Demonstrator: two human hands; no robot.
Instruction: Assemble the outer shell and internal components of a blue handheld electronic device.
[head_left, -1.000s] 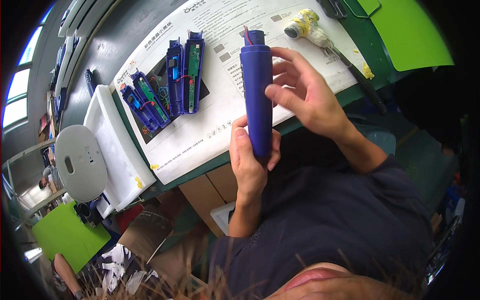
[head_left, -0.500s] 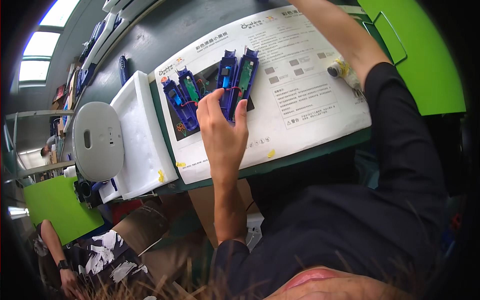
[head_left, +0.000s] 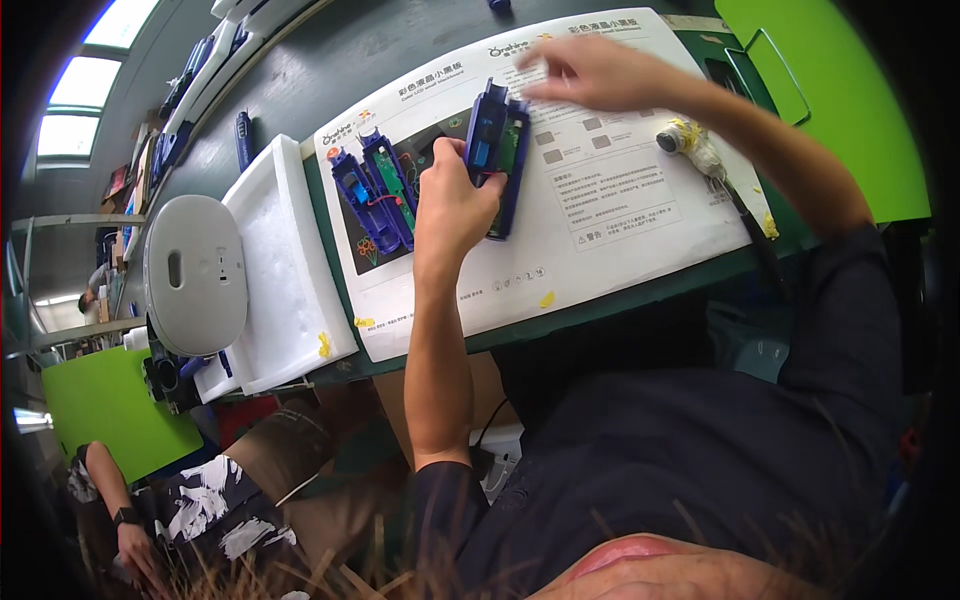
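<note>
My left hand (head_left: 455, 205) is closed on a dark blue plastic housing half (head_left: 488, 125), which stands slightly raised and tilted on the printed sheet. Inside it sits a light blue part. Close against its right side is a matching half with a green circuit board (head_left: 515, 150), partly covered by the held piece. Just right of their upper ends is my right hand (head_left: 600, 75), its fingers smeared by motion. Further left lies another pair of halves: one with a blue part (head_left: 365, 200), one with a green board (head_left: 383, 170), joined by red wires.
A large printed white sheet (head_left: 620, 240) covers the table. To the left are a white foam tray (head_left: 285, 290), a grey oval device (head_left: 195, 275) and a blue pen-like tool (head_left: 244, 140). A yellow-taped tool (head_left: 695, 150) lies at right. Another person's arm (head_left: 108, 480) shows lower left.
My right hand has come back from beyond the top edge toward the housing. My left hand has taken hold of the near housing half and brought it up against its mate.
</note>
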